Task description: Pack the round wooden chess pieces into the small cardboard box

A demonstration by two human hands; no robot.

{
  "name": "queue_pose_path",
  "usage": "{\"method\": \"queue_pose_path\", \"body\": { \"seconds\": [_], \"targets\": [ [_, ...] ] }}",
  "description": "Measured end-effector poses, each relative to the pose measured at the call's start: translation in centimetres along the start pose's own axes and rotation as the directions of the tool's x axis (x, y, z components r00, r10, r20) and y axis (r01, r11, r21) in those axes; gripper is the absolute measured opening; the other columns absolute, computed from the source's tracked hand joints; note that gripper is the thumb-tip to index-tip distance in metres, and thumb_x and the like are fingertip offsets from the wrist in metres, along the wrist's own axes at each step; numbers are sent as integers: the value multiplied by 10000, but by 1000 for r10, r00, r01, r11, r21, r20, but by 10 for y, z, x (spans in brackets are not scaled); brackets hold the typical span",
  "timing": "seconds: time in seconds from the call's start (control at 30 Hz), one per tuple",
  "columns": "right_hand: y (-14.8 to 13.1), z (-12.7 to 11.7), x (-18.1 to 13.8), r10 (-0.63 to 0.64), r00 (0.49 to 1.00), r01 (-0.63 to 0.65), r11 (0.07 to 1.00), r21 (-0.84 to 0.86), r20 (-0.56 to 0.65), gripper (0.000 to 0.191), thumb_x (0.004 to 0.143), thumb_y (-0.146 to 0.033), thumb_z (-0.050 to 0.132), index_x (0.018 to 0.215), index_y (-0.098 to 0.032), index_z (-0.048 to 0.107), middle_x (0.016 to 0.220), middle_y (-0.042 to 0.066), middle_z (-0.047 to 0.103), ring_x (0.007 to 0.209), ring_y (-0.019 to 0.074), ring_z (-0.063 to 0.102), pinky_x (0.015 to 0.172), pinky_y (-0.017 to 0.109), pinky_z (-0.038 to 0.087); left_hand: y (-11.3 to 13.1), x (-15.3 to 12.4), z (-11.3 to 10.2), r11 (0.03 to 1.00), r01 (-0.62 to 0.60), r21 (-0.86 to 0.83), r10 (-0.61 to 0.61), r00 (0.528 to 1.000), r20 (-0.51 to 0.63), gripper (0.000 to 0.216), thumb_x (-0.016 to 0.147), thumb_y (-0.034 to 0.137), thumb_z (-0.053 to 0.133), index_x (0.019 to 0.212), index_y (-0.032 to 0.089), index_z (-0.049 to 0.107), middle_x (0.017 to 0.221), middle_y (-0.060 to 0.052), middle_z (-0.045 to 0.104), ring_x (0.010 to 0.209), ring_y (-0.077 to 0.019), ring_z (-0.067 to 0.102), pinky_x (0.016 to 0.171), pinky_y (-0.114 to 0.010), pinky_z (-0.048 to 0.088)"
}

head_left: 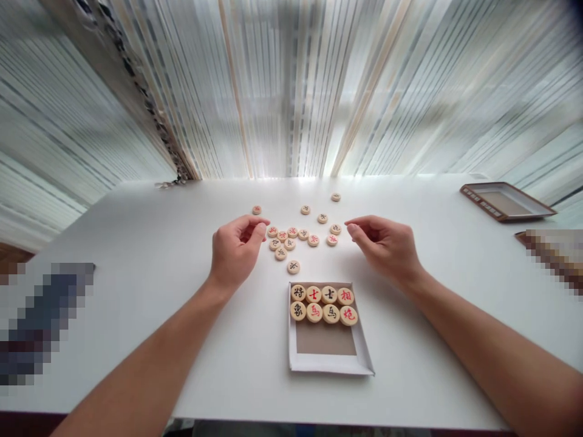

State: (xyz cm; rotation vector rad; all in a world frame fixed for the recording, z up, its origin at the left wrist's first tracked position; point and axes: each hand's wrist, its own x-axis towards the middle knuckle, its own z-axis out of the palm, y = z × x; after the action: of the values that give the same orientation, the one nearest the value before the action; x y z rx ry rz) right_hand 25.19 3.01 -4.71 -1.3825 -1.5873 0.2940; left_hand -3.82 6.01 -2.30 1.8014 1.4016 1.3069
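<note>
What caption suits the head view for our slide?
Left hand and right hand flank loose game discs on a white table; eight more lie in a box.

The table point(150, 255) was plain white, my pale wooden discs point(303, 234) bore red or black characters, the shallow box point(327, 363) was white with a brown floor, and striped curtains point(291, 85) ran white-beige.

A white table point(136, 243) carries a loose scatter of round wooden discs point(291, 232) near its middle, marked in red or black, with a single disc point(294, 267) lying just beyond a shallow white box point(328, 363). The box lies nearer the front edge and has eight discs in two rows at its far end. A brown-rimmed tray point(478, 201) sits at the far right corner, well apart.
</note>
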Motion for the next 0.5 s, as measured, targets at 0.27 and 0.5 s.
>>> {"method": "queue_pose_path", "body": {
  "seconds": [0.27, 0.5],
  "targets": [
    [-2, 1, 0, 6, 999, -6, 1000, 1, 34, 283, 951, -389, 681, 899, -154, 831, 666, 44, 723, 556, 152, 575, 540, 280, 422, 3, -2, 3, 998, -3, 58, 0, 999, 45, 214, 924, 276, 654, 903, 177, 842, 757, -24, 784, 640, -150, 662, 617, -282, 519],
    [-3, 1, -1, 1, 999, -2, 1000, 6, 51, 277, 950, -382, 689, 872, -157, 830, 661, 42, 722, 545, 144, 543, 534, 280, 406, -4, -1, 4, 995, 13, 97, -22, 995, 94, 237, 945, 322, 653, 932, 179, 841, 743, -24, 771, 682, -172, 675, 653, -288, 524]
  ]
}}
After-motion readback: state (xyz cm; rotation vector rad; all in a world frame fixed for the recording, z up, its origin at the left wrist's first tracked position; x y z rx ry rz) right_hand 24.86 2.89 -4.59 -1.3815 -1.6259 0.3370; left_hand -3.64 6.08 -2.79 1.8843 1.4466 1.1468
